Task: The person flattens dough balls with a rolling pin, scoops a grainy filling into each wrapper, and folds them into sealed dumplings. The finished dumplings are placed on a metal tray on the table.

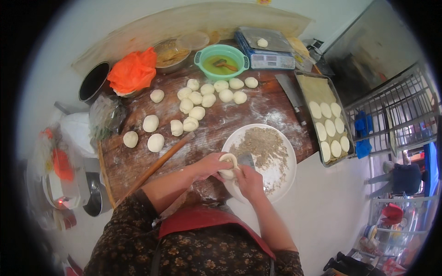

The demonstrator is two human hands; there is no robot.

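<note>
My left hand (207,165) holds a cupped piece of dough (228,162) with filling inside. The fingers of my right hand (250,181) pinch the right edge of its rim. Both hands are over the near left rim of a round white plate (291,151), which is spread with crumbly brown filling (264,145). A flat metal scraper (247,159) rests in the filling, just beyond my right hand. Farther off, several dough balls (195,98) lie on the floured wooden table. A wooden rolling pin (160,162) slants across the table left of my left hand.
A green basin of yellow liquid (221,62), a digital scale (271,57) and an orange plastic bag (134,70) stand along the back. A cleaver (289,91) lies beside a baking tray (307,120) with flat dough ovals. A wire rack (393,114) stands at the right; people are partly visible beyond.
</note>
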